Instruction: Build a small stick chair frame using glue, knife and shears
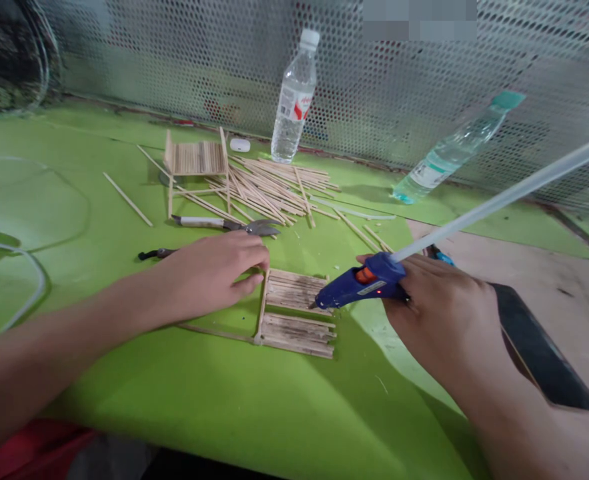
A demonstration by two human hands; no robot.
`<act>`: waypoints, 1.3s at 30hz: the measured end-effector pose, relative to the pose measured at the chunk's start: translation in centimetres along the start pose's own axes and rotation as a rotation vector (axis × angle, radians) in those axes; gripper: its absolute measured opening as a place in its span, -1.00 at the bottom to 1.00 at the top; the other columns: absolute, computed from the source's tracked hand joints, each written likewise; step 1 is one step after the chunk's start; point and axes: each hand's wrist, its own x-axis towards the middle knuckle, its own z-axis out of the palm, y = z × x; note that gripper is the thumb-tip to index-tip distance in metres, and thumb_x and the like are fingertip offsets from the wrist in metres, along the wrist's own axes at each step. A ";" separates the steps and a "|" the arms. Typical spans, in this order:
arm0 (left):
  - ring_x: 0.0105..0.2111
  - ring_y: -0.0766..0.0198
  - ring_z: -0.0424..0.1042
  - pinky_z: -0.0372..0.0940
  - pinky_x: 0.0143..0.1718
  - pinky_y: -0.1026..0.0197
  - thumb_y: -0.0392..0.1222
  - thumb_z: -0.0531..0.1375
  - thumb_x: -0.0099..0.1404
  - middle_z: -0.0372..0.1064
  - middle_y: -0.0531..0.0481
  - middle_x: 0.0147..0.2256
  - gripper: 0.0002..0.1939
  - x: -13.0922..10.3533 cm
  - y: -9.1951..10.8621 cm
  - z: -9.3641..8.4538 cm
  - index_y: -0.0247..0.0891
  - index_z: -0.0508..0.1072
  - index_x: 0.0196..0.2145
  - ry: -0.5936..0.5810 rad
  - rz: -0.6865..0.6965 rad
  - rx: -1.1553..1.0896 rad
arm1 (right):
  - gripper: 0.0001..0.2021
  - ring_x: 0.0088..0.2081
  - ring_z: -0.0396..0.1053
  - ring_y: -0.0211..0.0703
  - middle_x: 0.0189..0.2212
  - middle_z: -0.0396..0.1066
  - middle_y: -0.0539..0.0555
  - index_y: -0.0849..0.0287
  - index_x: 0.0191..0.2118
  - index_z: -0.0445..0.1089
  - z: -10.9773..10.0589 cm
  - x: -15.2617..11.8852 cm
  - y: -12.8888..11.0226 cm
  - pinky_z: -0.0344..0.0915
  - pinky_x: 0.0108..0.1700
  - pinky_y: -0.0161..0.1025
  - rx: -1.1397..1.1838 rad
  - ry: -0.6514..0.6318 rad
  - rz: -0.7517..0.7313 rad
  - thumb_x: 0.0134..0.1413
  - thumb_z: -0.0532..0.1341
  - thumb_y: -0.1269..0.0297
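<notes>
Evidently R hand (pixel 444 307) grips glue gun (pixel 357 283), tilted so nozzle (pixel 314 305) reaches mid-frame stick panel (pixel 294 298). L hand (pixel 237 263) curls at panel's upper-L corner, prob. steadying it; can't tell if pinching.

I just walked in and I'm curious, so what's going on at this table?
A person is working on a small slatted stick frame lying on the green surface. The right hand holds a blue glue gun, its nozzle at the frame's farther section. The left hand is at the frame's far left corner. Behind are a pile of loose sticks, a standing chair-like stick piece and pruning shears.
</notes>
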 end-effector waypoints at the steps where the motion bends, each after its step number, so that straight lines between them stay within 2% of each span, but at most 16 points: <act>1: -0.12 0.10 0.51 0.50 -0.02 -0.07 -0.21 0.12 0.45 0.54 -0.12 -0.11 -0.75 0.0 0.0 0.0 -0.29 0.58 -0.09 -0.002 -0.001 0.003 | -0.80 -0.42 0.52 0.01 -0.43 0.58 0.07 0.08 -0.46 0.36 0.0 0.0 0.0 0.20 -0.43 -0.18 -0.002 0.003 -0.001 0.02 0.16 0.55; 12: -0.10 0.12 0.51 0.49 -0.01 -0.03 -0.21 0.12 0.46 0.54 -0.10 -0.10 -0.78 0.0 0.0 0.1 -0.26 0.56 -0.09 -0.006 -0.003 0.034 | -0.81 -0.40 0.53 0.04 -0.39 0.60 0.09 0.08 -0.45 0.37 0.0 0.2 0.1 0.14 -0.44 -0.19 -0.026 -0.008 0.009 -0.02 0.14 0.54; 20: -0.13 0.12 0.51 0.49 -0.04 -0.03 -0.21 0.12 0.45 0.54 -0.10 -0.11 -0.77 0.0 -0.1 0.1 -0.25 0.56 -0.09 0.000 0.004 0.025 | -0.80 -0.38 0.53 0.05 -0.37 0.61 0.08 0.06 -0.41 0.40 -0.3 0.1 0.4 0.19 -0.41 -0.18 -0.025 -0.009 0.041 -0.04 0.13 0.54; 27: -0.14 0.12 0.51 0.50 -0.05 -0.04 -0.23 0.14 0.44 0.54 -0.10 -0.11 -0.79 0.0 0.0 0.0 -0.25 0.57 -0.09 -0.008 -0.008 0.011 | -0.81 -0.41 0.49 -0.02 -0.42 0.58 0.06 0.05 -0.48 0.34 -0.3 0.1 0.6 0.16 -0.43 -0.21 -0.047 -0.005 0.042 -0.06 0.14 0.54; 34: -0.14 0.12 0.51 0.50 -0.05 -0.05 -0.23 0.15 0.43 0.54 -0.08 -0.12 -0.81 -0.1 -0.5 0.5 -0.20 0.57 -0.11 0.032 0.014 0.002 | -0.81 -0.38 0.52 0.06 -0.40 0.58 0.07 0.06 -0.43 0.37 -0.4 0.0 0.8 0.18 -0.42 -0.19 -0.031 -0.015 0.063 -0.07 0.13 0.52; 39: -0.15 0.13 0.51 0.51 -0.08 -0.03 -0.23 0.15 0.44 0.54 -0.10 -0.12 -0.80 -0.2 -0.5 0.6 -0.22 0.58 -0.10 0.028 0.008 -0.009 | -0.84 -0.44 0.46 0.00 -0.51 0.48 0.05 0.06 -0.48 0.34 0.0 -0.2 1.1 0.10 -0.44 -0.22 -0.077 -0.007 0.103 -0.02 0.17 0.48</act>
